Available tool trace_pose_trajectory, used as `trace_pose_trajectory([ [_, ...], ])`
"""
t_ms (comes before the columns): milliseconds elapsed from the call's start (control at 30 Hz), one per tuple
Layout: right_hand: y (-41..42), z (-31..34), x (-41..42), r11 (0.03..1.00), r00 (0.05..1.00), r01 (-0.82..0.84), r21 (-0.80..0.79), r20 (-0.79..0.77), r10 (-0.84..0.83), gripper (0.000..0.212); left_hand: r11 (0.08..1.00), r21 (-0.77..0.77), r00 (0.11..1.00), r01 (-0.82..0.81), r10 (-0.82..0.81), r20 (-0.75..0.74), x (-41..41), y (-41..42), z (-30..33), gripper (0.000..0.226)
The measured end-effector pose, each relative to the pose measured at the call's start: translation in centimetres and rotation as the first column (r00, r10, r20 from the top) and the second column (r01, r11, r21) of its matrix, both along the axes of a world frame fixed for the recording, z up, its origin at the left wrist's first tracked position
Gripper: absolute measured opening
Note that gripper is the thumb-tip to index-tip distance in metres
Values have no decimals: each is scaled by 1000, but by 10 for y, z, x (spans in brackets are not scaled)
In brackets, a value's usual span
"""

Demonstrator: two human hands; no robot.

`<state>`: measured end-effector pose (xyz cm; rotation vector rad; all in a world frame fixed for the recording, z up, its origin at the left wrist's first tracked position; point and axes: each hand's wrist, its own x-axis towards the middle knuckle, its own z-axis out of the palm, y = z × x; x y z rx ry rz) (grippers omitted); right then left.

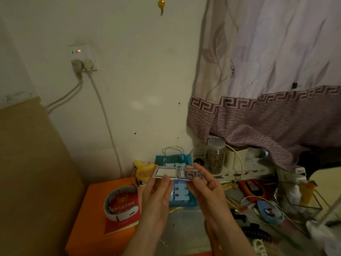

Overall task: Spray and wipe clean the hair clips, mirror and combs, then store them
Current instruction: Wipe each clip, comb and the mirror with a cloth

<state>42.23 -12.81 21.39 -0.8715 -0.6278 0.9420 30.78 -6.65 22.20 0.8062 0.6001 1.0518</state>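
A small folding mirror (178, 173) with a silver frame is opened flat and held up in front of me. My left hand (156, 193) pinches its left half from below, thumb on the near edge. My right hand (204, 189) grips its right half, fingers behind and thumb in front. A black claw hair clip (256, 232) lies on the table at the lower right. A white clip or comb (260, 246) shows partly at the bottom edge.
A blue gift bag (182, 198) stands behind the mirror beside a yellow hand fan (144, 171). An orange box (96, 218) carries a red booklet and a white band. A jar (215, 156), bottles and cables crowd the right, under a curtain (267, 89).
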Motion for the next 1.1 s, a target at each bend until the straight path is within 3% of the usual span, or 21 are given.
trace_pose_trajectory([
  [100,-2,1,3,1000,1000,-13,-4,-11,13,86,999,39,1000,9,-10,25,2,3,4,47],
  [267,-3,5,6,1000,999,-18,-18,-34,18,106,988,142,998,54,-55,7,5,8,16,56],
  [500,-10,18,16,997,998,-57,-44,-6,56,90,930,319,953,181,-86,-291,1,23,22,41],
  [600,-10,22,17,998,999,-37,-42,2,37,100,891,356,906,280,-123,-404,-3,29,26,46],
  [767,-7,22,17,999,1000,7,-53,15,-6,110,833,432,844,345,-75,-531,-3,30,34,37],
  [1000,-9,23,17,997,998,-47,-59,38,49,77,781,398,775,481,-167,-610,0,26,45,55],
  [1100,-12,22,18,996,996,-64,-59,56,67,40,776,390,760,496,-170,-628,1,27,47,59],
])
